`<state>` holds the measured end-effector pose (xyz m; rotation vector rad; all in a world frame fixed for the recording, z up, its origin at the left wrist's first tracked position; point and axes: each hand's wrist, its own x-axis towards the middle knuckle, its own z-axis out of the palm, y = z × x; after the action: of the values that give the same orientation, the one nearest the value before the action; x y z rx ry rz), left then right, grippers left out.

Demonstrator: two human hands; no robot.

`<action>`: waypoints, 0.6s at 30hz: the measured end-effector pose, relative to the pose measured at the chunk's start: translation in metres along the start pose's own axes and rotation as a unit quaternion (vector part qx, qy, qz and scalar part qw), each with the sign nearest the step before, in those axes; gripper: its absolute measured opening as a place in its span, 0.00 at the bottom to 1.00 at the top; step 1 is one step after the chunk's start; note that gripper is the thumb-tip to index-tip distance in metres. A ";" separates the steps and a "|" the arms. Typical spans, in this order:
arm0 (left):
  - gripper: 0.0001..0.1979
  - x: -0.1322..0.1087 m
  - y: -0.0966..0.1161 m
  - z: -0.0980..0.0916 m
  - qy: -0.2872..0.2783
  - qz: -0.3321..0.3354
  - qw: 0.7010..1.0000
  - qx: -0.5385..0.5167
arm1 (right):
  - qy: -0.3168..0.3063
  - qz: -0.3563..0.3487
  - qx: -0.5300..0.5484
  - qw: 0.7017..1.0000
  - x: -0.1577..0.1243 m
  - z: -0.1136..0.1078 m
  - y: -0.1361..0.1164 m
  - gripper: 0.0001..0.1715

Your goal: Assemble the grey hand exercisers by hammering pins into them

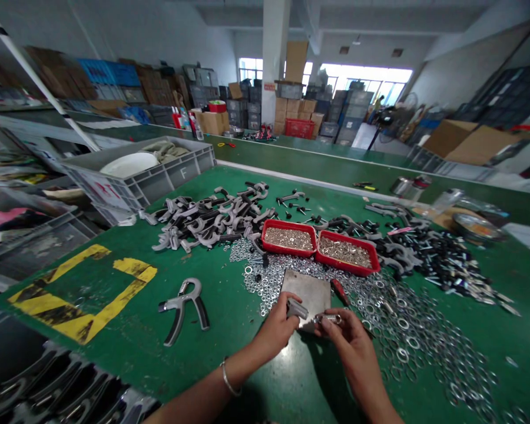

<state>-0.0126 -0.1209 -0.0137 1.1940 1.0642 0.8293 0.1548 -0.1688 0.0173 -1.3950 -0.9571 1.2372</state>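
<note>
Steel, in the form of a flat square plate (311, 291), lies on the green workbench (221, 335), and everything here sits around it. The person's left hand (276, 327) is just over the plate's near left corner, with the thumb and fingers closed in a narrow pinch on a grey plastic grip part (297, 308). The right hand (348, 350) is over the plate's near right corner, pinching a small silver metal piece (329, 318). It may be a coil spring, though it is too small and blurred to be sure. The two held pieces are close together but not visibly touching. A thin bangle (227, 377) circles the left wrist.

Loose steel washers (406, 335) spread from the plate's right side and around its far edge. A red-handled tool (339, 291) lies touching the plate's right edge. Beyond the plate sit two red trays (288, 238) of small metal hardware, side by side. A heap of grey grip parts (207, 215) lies to the far left of the plate, and a heap of black and silver parts (433, 262) lies to the far right. An assembled hand gripper (185, 309) rests to the plate's left, well apart from it, near yellow-and-black floor tape (82, 291) stuck on the bench.
</note>
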 end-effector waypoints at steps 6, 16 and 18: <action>0.15 -0.011 -0.006 0.015 -0.002 -0.025 0.996 -0.081 | 0.027 -0.023 -0.051 0.998 -0.001 0.016 0.006 0.20; 0.20 -0.048 0.014 -0.032 -0.178 -0.093 0.959 -0.200 | -0.268 -0.085 -0.227 0.932 0.045 0.030 -0.003 0.17; 0.19 -0.049 0.008 -0.043 -0.012 -0.053 0.972 -0.229 | -0.219 -0.170 -0.346 0.896 0.071 0.058 -0.003 0.12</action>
<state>-0.0684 -0.1516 0.0030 0.7483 0.8474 0.9134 0.1094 -0.0893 0.0073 -1.3910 -2.0143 0.9896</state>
